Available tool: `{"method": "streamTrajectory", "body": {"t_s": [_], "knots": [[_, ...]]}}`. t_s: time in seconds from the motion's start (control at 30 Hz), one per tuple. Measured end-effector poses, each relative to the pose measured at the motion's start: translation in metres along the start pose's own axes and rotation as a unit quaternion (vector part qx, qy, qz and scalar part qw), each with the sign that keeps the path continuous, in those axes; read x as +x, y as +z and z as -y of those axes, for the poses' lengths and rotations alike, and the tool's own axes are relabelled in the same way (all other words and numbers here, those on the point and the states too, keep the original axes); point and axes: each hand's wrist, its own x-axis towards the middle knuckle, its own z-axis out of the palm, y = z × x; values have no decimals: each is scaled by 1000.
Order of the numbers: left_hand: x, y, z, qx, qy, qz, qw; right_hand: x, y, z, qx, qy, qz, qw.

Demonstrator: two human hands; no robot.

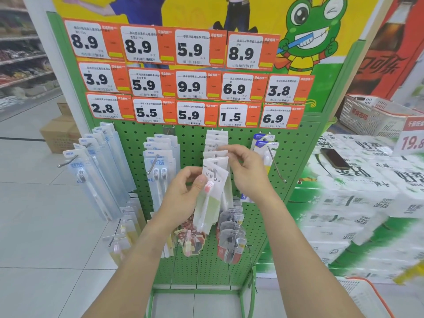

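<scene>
One white-and-pale-green carded toothbrush pack point(207, 203) with a pink brush head sits at the tip of the steel peg hook point(215, 167). Its header is up and its long axis runs 1 o'clock to 7 o'clock. The left hand point(183, 191), at its 9 o'clock, pinches the header edge, thumb on the face. The right hand point(247, 171), at 2 o'clock, pinches the matching white packs point(215, 143) hung behind. Judgement: the left hand is nearer and carries the pack, so the header hole must travel toward 12 o'clock along the peg.

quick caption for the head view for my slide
Left hand grips a pink toothbrush pack at its hook on a green pegboard rack; right hand pinches the packs hanging behind.
</scene>
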Motion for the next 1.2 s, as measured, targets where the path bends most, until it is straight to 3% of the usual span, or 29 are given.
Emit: {"method": "streamTrajectory", "body": {"t_s": [0.27, 0.47, 0.67, 0.73, 1.0, 1.2], "knots": [[4, 5, -2, -34, 9, -34, 999, 3, -7, 21, -73, -21, -12, 997], [2, 7, -5, -41, 16, -32, 999, 28, -13, 36, -103, -46, -99, 989], [-2, 8, -4, -38, 14, -16, 999, 52, -21, 43, -295, 8, 64, 953], [-3, 7, -2, -24, 18, -14, 999, 56, -23, 41, -333, 10, 85, 939], [-4, 2, -4, 11, 17, -23, 1000, 51, -12, 42, -297, -9, 24, 954], [-4, 2, -7, 17, 16, -23, 999, 37, -11, 40, -303, -79, -46, 948]]}}
